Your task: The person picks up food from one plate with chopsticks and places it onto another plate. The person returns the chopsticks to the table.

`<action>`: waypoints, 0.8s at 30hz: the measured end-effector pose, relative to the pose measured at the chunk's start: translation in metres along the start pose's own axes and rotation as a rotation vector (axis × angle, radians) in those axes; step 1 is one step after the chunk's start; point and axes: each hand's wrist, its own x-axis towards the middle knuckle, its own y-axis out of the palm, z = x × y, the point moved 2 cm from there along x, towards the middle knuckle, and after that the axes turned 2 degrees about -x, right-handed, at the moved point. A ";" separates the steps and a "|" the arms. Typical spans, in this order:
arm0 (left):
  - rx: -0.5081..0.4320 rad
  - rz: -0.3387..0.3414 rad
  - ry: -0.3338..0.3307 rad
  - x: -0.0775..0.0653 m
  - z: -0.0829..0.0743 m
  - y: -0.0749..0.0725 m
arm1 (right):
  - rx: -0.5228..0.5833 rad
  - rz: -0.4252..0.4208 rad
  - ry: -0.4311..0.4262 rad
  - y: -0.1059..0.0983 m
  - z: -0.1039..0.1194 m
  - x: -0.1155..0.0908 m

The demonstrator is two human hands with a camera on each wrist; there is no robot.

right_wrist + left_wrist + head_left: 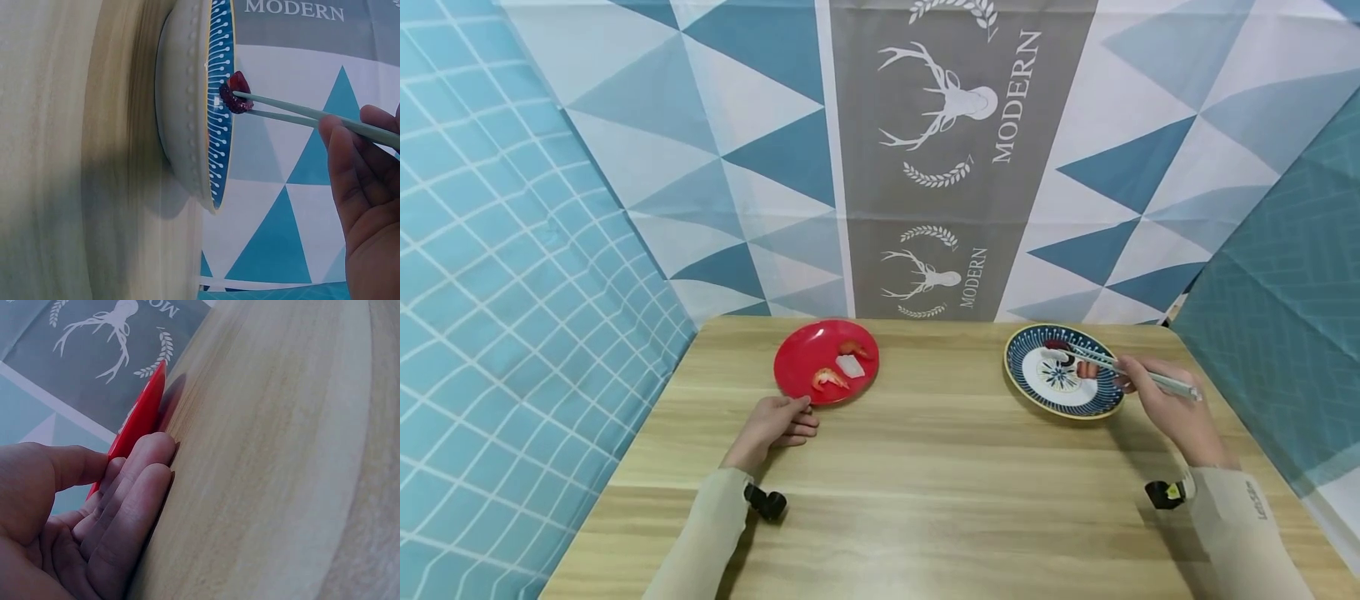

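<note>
My left hand (pixel 775 421) pinches the near rim of a red plate (pixel 801 358) between thumb and forefinger; the other fingers lie low by the tabletop. Two orange-white shrimp pieces (pixel 830 379) and a white block (pixel 850 366) sit on that plate. At the right, my right hand (pixel 1172 412) holds a pair of pale green chopsticks (pixel 294 109). Their tips grip a dark red, glossy piece of food (pixel 239 94) over the rim of a blue-and-white patterned dish (pixel 1024 379). A reddish-brown piece (pixel 1086 369) and a white piece (pixel 1055 356) show inside the dish.
Both dishes stand near the back edge of a wooden table (pixel 940 467), far apart from each other. A patterned cloth (pixel 782 167) hangs behind. Blue cloths flank the table at left (pixel 512 275) and right (pixel 1285 317).
</note>
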 end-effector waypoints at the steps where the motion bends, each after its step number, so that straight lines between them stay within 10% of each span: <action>1: 0.003 0.000 0.002 0.000 -0.001 0.000 | 0.000 -0.009 -0.007 -0.001 0.001 0.001; 24: 0.007 -0.001 0.015 -0.001 -0.001 0.001 | 0.060 -0.028 -0.081 -0.015 0.016 -0.003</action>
